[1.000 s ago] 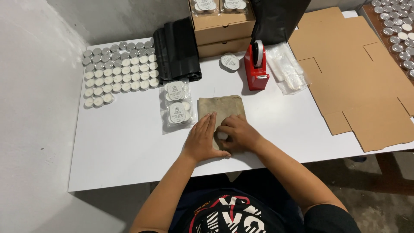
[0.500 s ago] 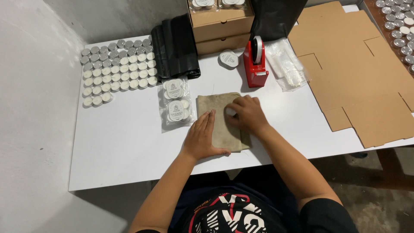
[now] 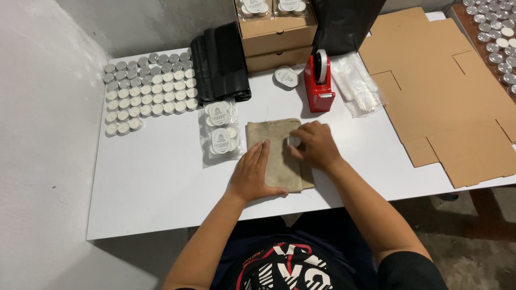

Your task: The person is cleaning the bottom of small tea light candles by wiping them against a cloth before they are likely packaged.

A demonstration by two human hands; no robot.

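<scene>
So the left hand [image 3: 252, 174] lies flat, fingers together, pinning the cloth [image 3: 279, 153] to the table [image 3: 156, 182] so it can't slide. The right hand [image 3: 317, 146] has its fingers curled round a small candle [image 3: 294, 140], pressing it onto the cloth.

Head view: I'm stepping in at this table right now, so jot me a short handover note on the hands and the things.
Left hand: flat, palm down on the beige cloth, pinning its near left part to the white table.
Right hand: on the cloth's right part, fingers around a small white tealight.
Nearby: two clear packs of tealights left of the cloth, rows of loose tealights far left, red tape dispenser behind.
Done: two packs lie filled.
Left: many loose tealights unpacked; flat cardboard on the right unfolded.
</scene>
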